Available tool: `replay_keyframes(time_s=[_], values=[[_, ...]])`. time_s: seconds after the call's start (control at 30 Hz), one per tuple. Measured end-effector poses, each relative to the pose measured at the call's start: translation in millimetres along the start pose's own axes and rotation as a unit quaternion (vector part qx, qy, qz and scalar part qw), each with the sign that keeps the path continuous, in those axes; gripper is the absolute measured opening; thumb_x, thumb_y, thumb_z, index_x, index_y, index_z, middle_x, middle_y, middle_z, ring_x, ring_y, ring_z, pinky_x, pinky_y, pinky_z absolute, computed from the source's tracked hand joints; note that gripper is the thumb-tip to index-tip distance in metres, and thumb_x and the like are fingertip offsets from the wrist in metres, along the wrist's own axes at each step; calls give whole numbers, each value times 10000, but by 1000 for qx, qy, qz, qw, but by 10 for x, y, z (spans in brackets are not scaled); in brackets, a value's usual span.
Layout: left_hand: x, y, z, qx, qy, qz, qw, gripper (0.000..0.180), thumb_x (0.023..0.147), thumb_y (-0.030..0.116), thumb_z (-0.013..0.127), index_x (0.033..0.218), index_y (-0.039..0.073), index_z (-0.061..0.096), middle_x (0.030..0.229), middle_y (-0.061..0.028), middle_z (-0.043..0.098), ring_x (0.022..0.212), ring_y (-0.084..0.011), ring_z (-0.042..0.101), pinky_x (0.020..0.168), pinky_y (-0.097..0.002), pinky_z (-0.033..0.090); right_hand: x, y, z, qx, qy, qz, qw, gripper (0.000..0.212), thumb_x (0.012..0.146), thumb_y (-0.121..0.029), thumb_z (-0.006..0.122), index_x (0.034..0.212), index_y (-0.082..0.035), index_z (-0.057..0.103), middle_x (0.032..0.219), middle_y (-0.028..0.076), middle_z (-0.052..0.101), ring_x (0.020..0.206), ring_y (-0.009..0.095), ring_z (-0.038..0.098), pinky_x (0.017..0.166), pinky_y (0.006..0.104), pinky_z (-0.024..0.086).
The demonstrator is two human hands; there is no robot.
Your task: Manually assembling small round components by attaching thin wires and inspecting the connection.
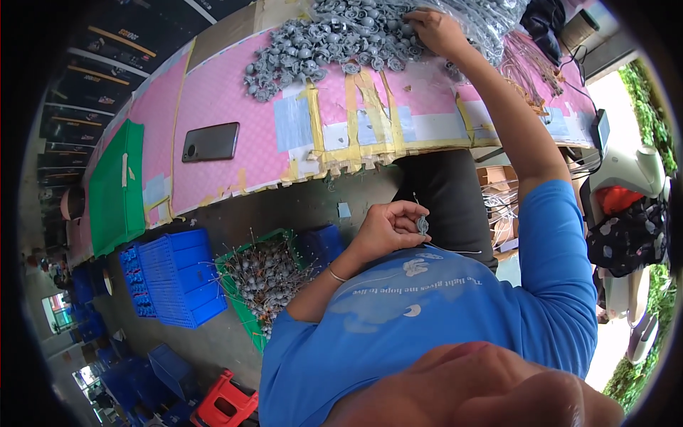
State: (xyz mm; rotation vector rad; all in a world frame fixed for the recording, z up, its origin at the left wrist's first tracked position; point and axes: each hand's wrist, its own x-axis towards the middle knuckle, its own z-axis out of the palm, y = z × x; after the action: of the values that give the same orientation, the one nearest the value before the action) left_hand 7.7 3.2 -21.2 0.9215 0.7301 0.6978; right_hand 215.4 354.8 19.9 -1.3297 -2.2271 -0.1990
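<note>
My left hand [390, 229], with a bracelet at the wrist, is held close in front of my blue shirt. Its fingers are closed round a small grey rose-shaped piece [422, 225], with a thin pale wire [455, 250] running out below it. At the far side of the table, my right hand [435, 31] reaches onto a heap of similar grey rose-shaped pieces [324, 46]. The fingers there are bent and drawn together against the heap; whatever lies between them is hidden. Clear plastic sheeting [484, 21] lies beside that hand.
A dark phone [211, 142] lies on the pink table [245, 92], whose front edge is ragged with tape. Wires [526, 67] lie at the right. Below left stand a green crate [250, 329] of wired grey pieces, blue crates [178, 277] and a red stool [224, 402].
</note>
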Motion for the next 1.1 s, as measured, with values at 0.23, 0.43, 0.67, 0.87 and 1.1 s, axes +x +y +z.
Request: replay_keyframes(time_s=[0.23, 0.43, 0.67, 0.87, 1.1], values=[[-136, -65, 104, 22, 20, 7, 1000, 417, 784, -85, 727, 1175, -63, 587, 928, -119, 697, 883, -215, 720, 792, -281, 578, -17, -291, -201, 41, 31, -3, 999, 221, 909, -241, 536, 895, -50, 647, 827, 228, 644, 807, 410, 635, 715, 488, 498], [-118, -93, 184, 53, 9, 7, 999, 422, 782, -89, 727, 1179, -63, 585, 924, -115, 694, 882, -219, 720, 785, -279, 577, -45, 41, -75, -37, 33, -107, 993, 135, 864, -144, 524, 827, -25, 577, 739, 215, 635, 726, 398, 638, 644, 483, 496], [-135, -40, 248, 29, 51, 37, 998, 415, 775, -103, 721, 1164, -81, 578, 931, -115, 688, 873, -213, 717, 767, -272, 578, -295, -282, -452, -20, 118, -130, 984, 86, 834, -98, 528, 866, -34, 576, 772, 214, 632, 683, 389, 626, 601, 468, 493], [-141, -7, 168, -4, 88, 110, 990, 436, 759, -97, 730, 1167, -94, 575, 934, -122, 676, 841, -227, 717, 752, -289, 589, -976, -641, -528, 7, 160, -147, 976, 194, 896, -215, 607, 1057, -154, 696, 956, 56, 657, 892, 270, 651, 726, 375, 546], [-84, -29, 63, -4, 148, 170, 974, 428, 758, -134, 713, 1162, -108, 573, 944, -145, 677, 832, -243, 720, 731, -294, 599, -1251, -1005, -726, -17, -68, -135, 988, 216, 861, -220, 671, 1040, -102, 700, 910, 61, 662, 824, 228, 653, 688, 342, 538]])
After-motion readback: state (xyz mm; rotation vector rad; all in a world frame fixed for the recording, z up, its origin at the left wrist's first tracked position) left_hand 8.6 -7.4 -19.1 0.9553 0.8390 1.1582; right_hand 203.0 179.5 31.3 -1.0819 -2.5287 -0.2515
